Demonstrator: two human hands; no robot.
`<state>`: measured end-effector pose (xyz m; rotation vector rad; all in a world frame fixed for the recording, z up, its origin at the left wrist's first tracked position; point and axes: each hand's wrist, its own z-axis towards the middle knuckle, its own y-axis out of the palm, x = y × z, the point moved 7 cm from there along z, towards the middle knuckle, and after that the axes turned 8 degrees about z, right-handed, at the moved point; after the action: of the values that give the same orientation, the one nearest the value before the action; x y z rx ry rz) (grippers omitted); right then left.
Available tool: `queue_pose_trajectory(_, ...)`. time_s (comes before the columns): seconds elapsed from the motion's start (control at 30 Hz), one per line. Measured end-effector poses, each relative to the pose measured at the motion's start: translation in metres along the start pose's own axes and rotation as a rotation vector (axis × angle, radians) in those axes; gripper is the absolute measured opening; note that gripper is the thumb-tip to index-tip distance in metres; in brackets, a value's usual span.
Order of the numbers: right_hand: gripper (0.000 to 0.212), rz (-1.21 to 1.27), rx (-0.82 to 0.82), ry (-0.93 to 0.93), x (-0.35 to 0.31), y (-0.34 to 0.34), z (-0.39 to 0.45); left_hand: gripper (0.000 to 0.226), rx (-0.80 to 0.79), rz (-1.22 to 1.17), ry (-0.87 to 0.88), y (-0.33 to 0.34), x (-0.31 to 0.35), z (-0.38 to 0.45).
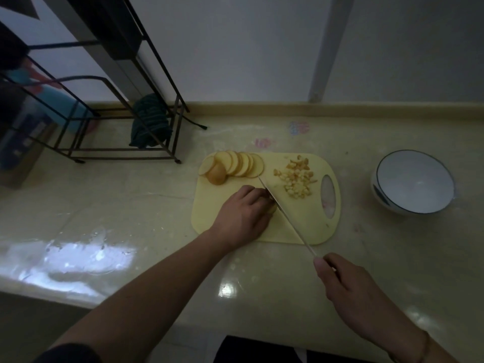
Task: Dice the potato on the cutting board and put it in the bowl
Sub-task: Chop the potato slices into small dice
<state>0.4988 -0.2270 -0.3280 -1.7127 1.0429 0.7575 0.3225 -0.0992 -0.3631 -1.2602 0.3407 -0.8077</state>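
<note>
Counter [104, 205] | wire rack [125, 121] far-left | bowl [415, 182] right of cutting board [309, 226]

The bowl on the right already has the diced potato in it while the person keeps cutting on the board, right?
Not quite. The head view shows the bowl empty; the diced potato lies in a pile on the cutting board. The cutting part is right: the right hand holds the knife.

The single head-worn camera looked steeply down and forward over the counter [131, 200], wide-angled and close. The cutting board [309, 224] sat at frame centre, the wall filled the top, and both forearms entered from the lower edge.
</note>
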Motion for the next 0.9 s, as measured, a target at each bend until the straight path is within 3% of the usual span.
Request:
queue_pose_trajectory(0.5, 0.041, -0.03, -0.024, -0.006, -0.008, 0.012, 0.04, 0.028, 0.026, -0.027, 0.01, -0.003, 0.003, 0.002)
queue_pose_trajectory(0.73, 0.051, -0.013, -0.045, 0.023, -0.005, 0.006, 0.026, 0.028, -0.004, -0.026, -0.01, -0.001, 0.001, -0.001)
queue_pose_trajectory(0.9, 0.044, 0.051, -0.051, 0.063, -0.002, 0.0, 0.018, 0.031, -0.046, -0.05, -0.026, 0.001, -0.003, -0.002)
